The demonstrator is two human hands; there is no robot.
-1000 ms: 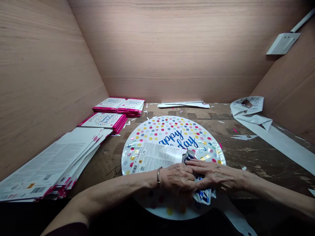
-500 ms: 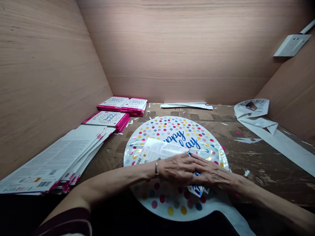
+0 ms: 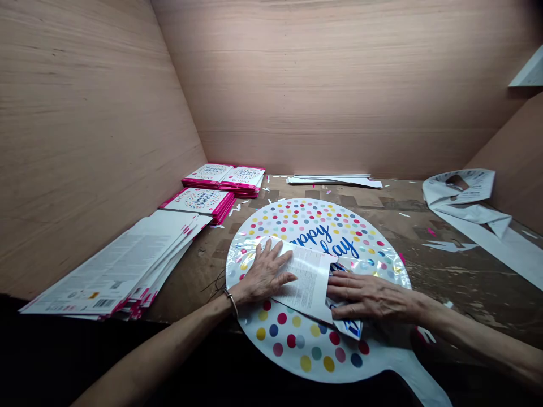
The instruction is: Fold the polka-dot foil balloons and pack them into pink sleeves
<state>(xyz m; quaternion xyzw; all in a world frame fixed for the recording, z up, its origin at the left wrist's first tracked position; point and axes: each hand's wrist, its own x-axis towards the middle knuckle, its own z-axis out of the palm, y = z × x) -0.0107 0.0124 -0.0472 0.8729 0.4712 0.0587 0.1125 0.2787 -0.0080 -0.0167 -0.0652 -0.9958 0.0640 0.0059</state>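
A flat round foil balloon [image 3: 322, 364] with coloured dots, blue lettering and a white tail lies at the table's front edge. On top of it rests a white printed cardboard sleeve [image 3: 307, 277], tilted. My left hand [image 3: 267, 271] lies with spread fingers on the sleeve's left part. At the sleeve's right end, a folded piece of white-and-blue foil [image 3: 351, 328] sticks out. My right hand [image 3: 365, 295] lies flat on this foil, its fingers stretched and their tips at the sleeve's edge. How far the foil reaches inside is hidden.
Printed flat sleeves [image 3: 102, 265] are fanned out at the left. Behind them stand stacks of pink-edged birthday packets [image 3: 199, 199]. White strips [image 3: 335, 181] lie along the back wall, and a long white foil band [image 3: 483, 226] lies at the right. Small scraps dot the table.
My left hand has moved left from beside my right hand and now lies spread on the sleeve. The sleeve's right end and the foil are uncovered more. The view has shifted slightly.
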